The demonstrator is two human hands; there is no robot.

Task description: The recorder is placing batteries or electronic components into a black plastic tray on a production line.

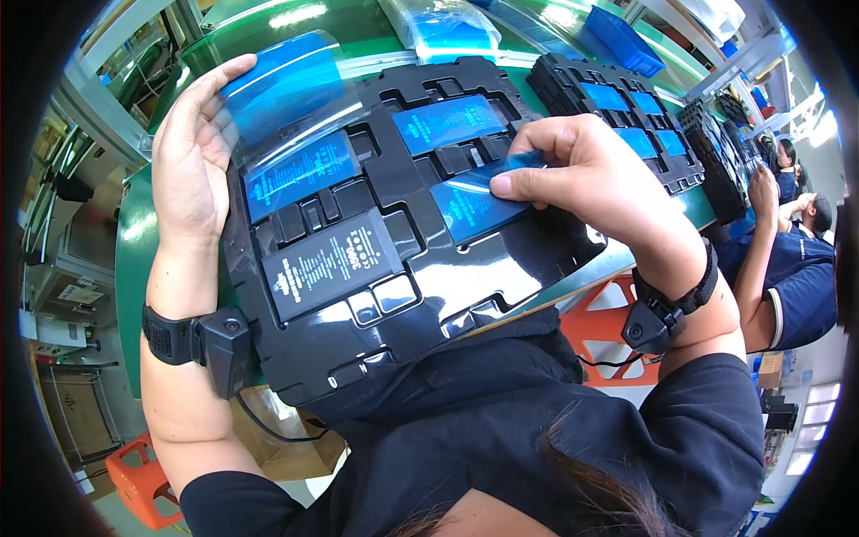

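My left hand [190, 157] holds a stack of clear blue film sheets [291, 85] upright at the far left of a black moulded tray [429, 295]. Thumb and fingers of my right hand [586, 174] pinch the right end of a blue film [470, 204] lying over a flat battery; whether they also grip the battery is hidden. Blue film covers two more flat batteries, at the upper middle [447, 123] and the left [304, 174]. A black battery [333, 261] without blue film sits in the near left pocket.
Stacked black trays [617, 116] with blue-covered batteries stand to the right on the green table [134, 224]. Behind lie a plastic-wrapped blue stack [447, 31] and a blue bin [626, 43]. Orange stools [608, 327] and a co-worker [778, 268] are close by on the right.
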